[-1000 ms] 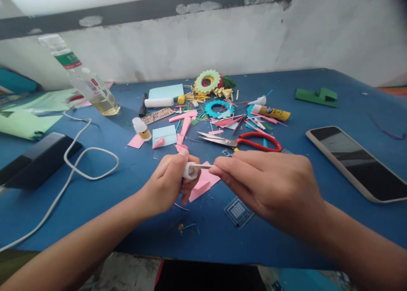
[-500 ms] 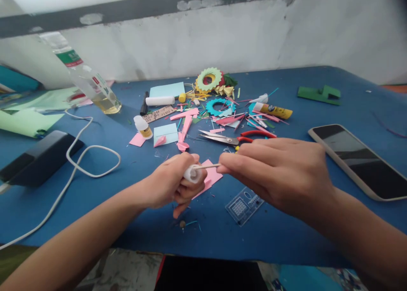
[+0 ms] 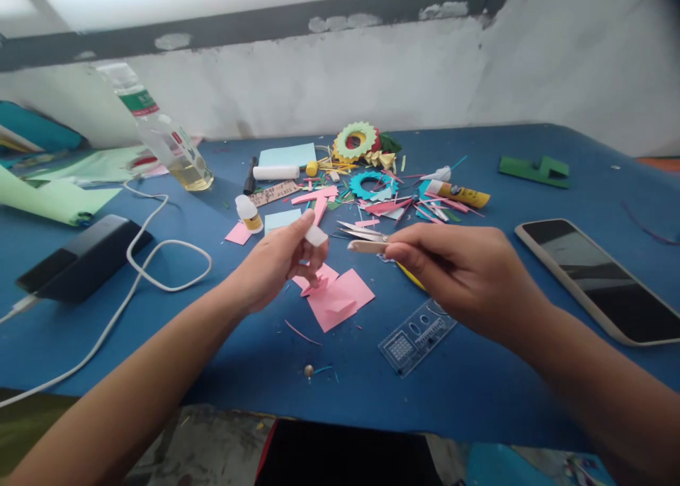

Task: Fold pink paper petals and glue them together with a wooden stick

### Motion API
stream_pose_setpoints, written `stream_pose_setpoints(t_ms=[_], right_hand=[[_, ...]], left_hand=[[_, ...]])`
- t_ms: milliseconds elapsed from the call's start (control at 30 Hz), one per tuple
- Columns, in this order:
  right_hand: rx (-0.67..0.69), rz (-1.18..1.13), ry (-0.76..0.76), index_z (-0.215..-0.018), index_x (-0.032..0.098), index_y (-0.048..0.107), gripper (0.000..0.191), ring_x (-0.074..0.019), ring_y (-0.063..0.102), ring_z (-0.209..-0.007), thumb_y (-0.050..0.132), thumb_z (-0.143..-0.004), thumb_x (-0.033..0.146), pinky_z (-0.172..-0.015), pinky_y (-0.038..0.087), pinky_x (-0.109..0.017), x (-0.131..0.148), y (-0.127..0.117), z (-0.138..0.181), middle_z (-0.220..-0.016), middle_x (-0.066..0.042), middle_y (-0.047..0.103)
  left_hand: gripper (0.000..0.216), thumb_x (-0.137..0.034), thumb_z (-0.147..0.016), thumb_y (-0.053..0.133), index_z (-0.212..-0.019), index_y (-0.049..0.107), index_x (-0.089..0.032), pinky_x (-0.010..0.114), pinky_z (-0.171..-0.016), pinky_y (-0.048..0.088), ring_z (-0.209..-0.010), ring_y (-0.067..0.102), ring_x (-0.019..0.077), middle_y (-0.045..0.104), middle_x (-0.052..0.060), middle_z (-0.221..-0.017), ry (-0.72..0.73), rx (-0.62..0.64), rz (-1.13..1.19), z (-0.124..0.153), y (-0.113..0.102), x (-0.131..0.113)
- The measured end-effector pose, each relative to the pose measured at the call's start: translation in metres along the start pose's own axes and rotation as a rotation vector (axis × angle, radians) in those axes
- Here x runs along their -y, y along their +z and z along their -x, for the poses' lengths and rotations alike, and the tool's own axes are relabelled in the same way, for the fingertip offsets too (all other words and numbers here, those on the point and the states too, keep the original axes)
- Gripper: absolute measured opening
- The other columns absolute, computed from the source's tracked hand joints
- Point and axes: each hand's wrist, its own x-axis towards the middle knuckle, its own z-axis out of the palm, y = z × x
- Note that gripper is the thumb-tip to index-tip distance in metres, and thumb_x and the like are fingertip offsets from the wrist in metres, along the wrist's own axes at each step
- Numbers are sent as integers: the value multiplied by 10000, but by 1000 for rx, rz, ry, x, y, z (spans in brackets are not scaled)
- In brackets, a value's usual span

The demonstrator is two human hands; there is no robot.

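Note:
My left hand is closed, pinching a small white tube-like piece between thumb and fingers, above the blue table. My right hand is closed on a thin pale stick whose tip points left, a short gap from the white piece. Under both hands lie pink paper pieces. A clear plastic stencil ruler lies below my right hand. Scissors with their handles hidden lie just behind the stick.
Paper scraps, paper rings, a glue stick, a small glue bottle and a white tube crowd the table's middle. A phone lies right, a green holder far right, a black box with white cable and a plastic bottle left.
The stick has come out of the white piece; my hands have drawn apart and risen a little. The pink paper under them now shows fully.

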Motion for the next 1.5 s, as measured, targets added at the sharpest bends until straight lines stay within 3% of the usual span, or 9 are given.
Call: stream_pose_setpoints(t_ms=[167,267,467,600,700,800,867,1267,1500], right_hand=[[65,-32,50,-725,178,608,219,-77,458,-461,500,-892,269,-440,342,-200,-6,5,-1,-541,36,544],[115,-37,94,-756,178,618,227,-82,466,-476,481,-900,288,-454,340,-208,-9,9,-2,-553,32,547],[228,12,177,-805,184,628,276,-110,518,-544,429,-915,342,-492,326,-240,-14,13,-1,-621,3,603],[252,5,203,-802,181,624,283,-119,535,-574,423,-912,347,-507,322,-246,-16,14,-1,-667,-6,633],[246,5,221,-788,178,622,285,-113,517,-559,425,-909,344,-499,306,-241,-15,13,-1,-641,1,617],[241,4,227,-790,175,628,284,-109,498,-549,431,-906,342,-496,292,-239,-14,13,-1,-622,4,597],[241,-7,229,-788,174,631,288,-106,489,-548,430,-906,343,-499,289,-240,-13,13,-1,-622,6,592],[264,-13,232,-829,187,650,270,-90,448,-515,442,-901,344,-494,285,-226,-10,11,0,-589,26,551],[163,-58,165,-832,166,659,252,-96,526,-598,463,-904,308,-529,346,-218,-8,13,0,-678,6,627]], left_hand=[[393,-513,-830,417,-726,540,-155,280,-574,516,-602,571,136,570,45,-670,32,-73,-383,-10,-16,5],[361,-474,-799,484,-815,596,-131,313,-645,507,-665,592,154,630,67,-748,31,-87,-551,-13,-24,8],[271,-352,-788,522,-785,691,-142,395,-744,435,-757,555,219,652,86,-835,86,-166,-967,-13,-34,11],[332,-328,-825,480,-1001,668,-118,407,-838,407,-909,549,244,608,124,-1019,160,-228,-1099,-8,-32,5],[306,-339,-846,473,-1020,653,-162,325,-817,431,-908,562,194,607,74,-1017,225,-73,-1109,0,-30,-4],[274,-347,-843,491,-1039,642,-227,281,-824,432,-926,572,164,625,19,-1017,131,244,-1078,8,-27,-11],[265,-311,-818,518,-1041,645,-244,271,-841,427,-950,569,162,610,9,-1068,77,322,-1080,11,-25,-14],[74,-208,-771,526,-797,580,-165,230,-590,404,-692,527,133,596,7,-786,-4,360,-1098,10,-17,-11],[137,-293,-800,535,-873,541,-177,252,-608,449,-682,546,126,578,3,-799,-19,207,-847,8,-16,-5]])
